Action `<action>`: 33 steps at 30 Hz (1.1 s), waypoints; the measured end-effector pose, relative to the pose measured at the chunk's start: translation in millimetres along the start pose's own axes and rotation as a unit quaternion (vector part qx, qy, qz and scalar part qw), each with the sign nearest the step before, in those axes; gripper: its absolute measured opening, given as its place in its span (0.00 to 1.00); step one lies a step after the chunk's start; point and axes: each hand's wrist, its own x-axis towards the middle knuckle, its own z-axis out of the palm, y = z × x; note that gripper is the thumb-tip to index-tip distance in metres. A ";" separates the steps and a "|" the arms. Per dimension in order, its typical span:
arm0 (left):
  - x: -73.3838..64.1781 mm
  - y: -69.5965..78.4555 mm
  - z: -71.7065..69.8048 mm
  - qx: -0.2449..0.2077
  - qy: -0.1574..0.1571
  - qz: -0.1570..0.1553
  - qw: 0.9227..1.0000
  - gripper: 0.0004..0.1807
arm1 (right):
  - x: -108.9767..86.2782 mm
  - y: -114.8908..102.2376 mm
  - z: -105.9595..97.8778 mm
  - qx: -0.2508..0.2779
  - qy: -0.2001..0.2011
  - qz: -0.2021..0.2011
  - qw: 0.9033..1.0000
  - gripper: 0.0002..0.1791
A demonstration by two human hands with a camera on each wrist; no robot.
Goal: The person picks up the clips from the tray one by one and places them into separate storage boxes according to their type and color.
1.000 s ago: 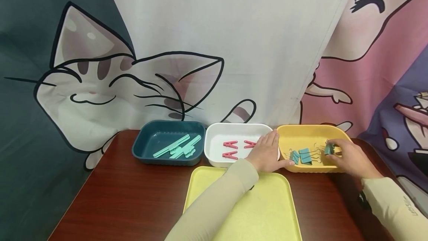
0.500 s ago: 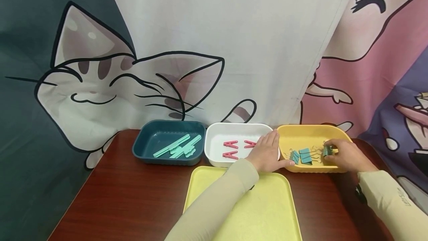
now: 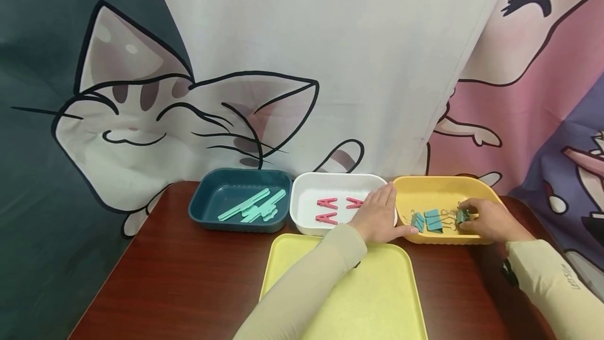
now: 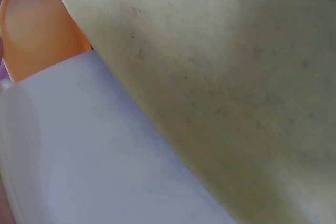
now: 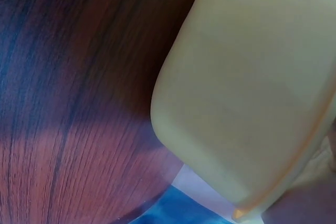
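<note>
My left hand lies with straight fingers over the side rim where the white bin meets the yellow bin. Its thumb reaches onto the yellow bin's front rim. Inside the yellow bin, near its right end, my right hand pinches a teal binder clip, partly hidden by the fingers. Left of it lie another binder clip and a smaller-looking binder clip. The left wrist view has the white bin's wall close up; the right wrist view has the yellow bin's wall.
Three red clothespins lie in the white bin. A dark teal bin on the left holds several mint-green bar-shaped clips. A yellow tray lies in front on the wooden table, under my left forearm. A printed cloth hangs behind.
My right hand has shifted slightly left with the binder clip and brought it lower, closer to the other clips. The left hand stays put. The head view shifts slightly.
</note>
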 end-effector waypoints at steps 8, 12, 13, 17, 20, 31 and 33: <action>-0.9 0.1 -0.2 -0.002 -0.001 0.002 1.000 0.58 | 0.9 1.8 1.5 -0.006 0.001 -0.014 1.000 0.22; 0.0 1.1 0.9 0.001 0.000 0.002 1.000 0.59 | 0.4 2.2 -0.7 -0.001 -0.007 -0.017 1.000 0.22; 0.2 1.4 1.3 0.001 0.000 0.002 1.000 0.58 | 0.4 2.2 -1.2 0.000 -0.010 -0.018 1.000 0.22; -0.2 2.5 1.2 -0.002 -0.005 -0.002 1.000 0.59 | 0.4 2.3 -1.7 -0.003 -0.017 -0.015 1.000 0.22; -0.1 2.6 1.0 -0.004 -0.009 -0.003 1.000 0.59 | 0.5 2.1 -1.6 -0.004 -0.020 -0.013 1.000 0.23; 2.9 2.2 2.1 -0.001 -0.002 -0.007 1.000 0.59 | -0.6 -0.6 -4.1 -0.024 -0.004 -0.021 0.999 0.27; 3.0 2.5 2.9 0.002 0.004 -0.005 1.000 0.59 | -2.5 -1.3 -5.5 -0.024 0.001 -0.021 0.999 0.27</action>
